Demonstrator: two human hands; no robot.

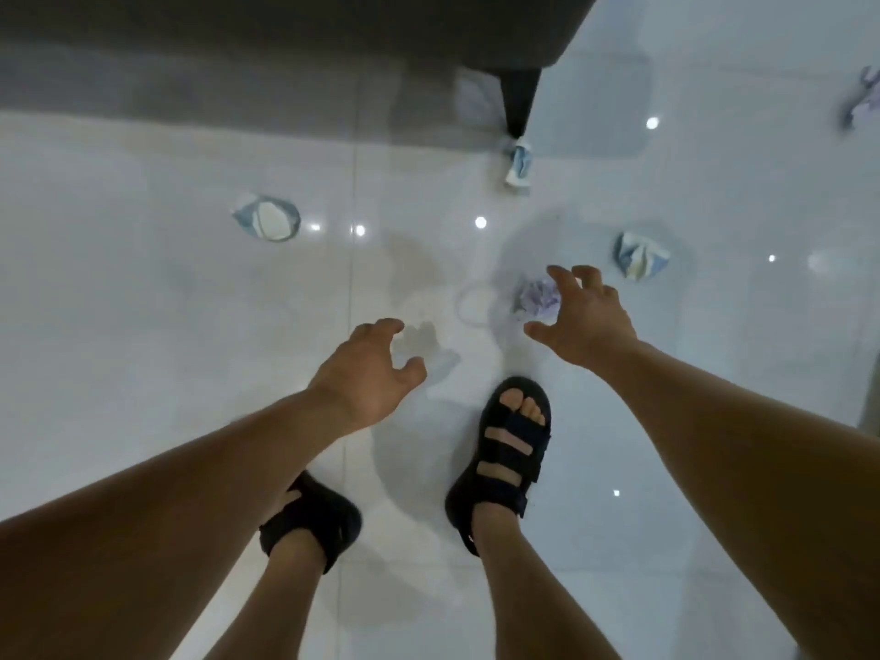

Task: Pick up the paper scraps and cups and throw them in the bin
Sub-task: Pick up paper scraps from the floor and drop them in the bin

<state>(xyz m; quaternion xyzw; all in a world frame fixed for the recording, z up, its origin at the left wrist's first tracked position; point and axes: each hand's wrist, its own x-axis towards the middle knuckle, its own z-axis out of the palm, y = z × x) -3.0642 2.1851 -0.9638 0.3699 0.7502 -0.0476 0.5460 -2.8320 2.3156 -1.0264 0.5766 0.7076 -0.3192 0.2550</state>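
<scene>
A crumpled pale purple paper scrap (535, 297) lies on the glossy white floor. My right hand (581, 316) hovers just above and to its right, fingers spread, holding nothing. My left hand (369, 369) hangs lower left with loosely curled fingers, empty. A crushed blue-and-white paper cup (269, 217) lies at the left with its mouth showing. Another crushed cup (640, 255) lies to the right of my right hand. A third flattened cup (519, 164) lies by the furniture leg. A further scrap (862, 100) shows at the far right edge.
A dark piece of furniture (285, 31) with a black tapered leg (518, 104) spans the top of the view. My two feet in black sandals (502, 450) stand on the tiles below my hands. No bin is in view.
</scene>
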